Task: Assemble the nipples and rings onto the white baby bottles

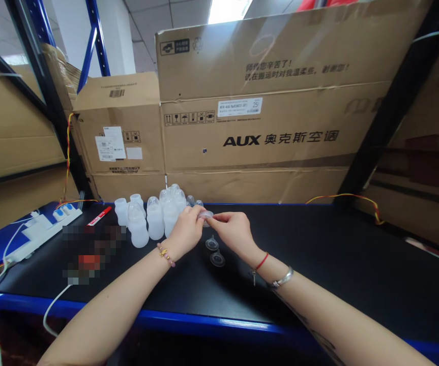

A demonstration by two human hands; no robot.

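Note:
Both hands meet over the black table, just right of a cluster of white bottles [155,218]. My left hand [187,230] is closed, its fingertips pinching the left side of a small translucent disc-like piece [206,215]. From the right, my right hand [236,231] is closed too, thumb and fingers on the same piece. Below them a clear round nipple-like piece [212,244] lies on the table, with another clear piece [217,259] just nearer to me. Several bottles carry clear domed caps; the ones behind my left hand are partly hidden.
At the left are a red and white marker [99,216], a white power strip [47,235] with cables, and a blurred-out object [89,262]. Cardboard panels [280,122] stand along the back. A blue edge [188,321] runs along the table's front.

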